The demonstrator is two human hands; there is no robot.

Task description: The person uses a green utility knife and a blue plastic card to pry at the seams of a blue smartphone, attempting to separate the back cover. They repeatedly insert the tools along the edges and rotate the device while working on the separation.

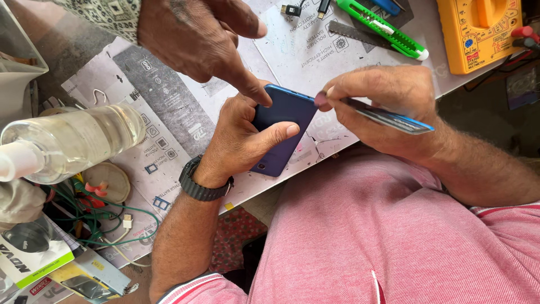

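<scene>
Left hand (239, 141) is wrapped around a blue phone (281, 135) at the table's (169, 101) near edge, thumb across its back. Right hand (382, 107) pinches a thin card-like tool (388, 117) against the phone's corner. Someone else's hand (197, 39) points a finger at it.

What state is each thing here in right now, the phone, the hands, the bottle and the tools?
Blue phone: gripped, back facing up.
Left hand: holding the phone.
Right hand: pinching a thin flat piece.
Another person's hand: finger pointing onto the phone.
Clear bottle: lying on its side.
Green utility knife: lying on the table, untouched.
</scene>
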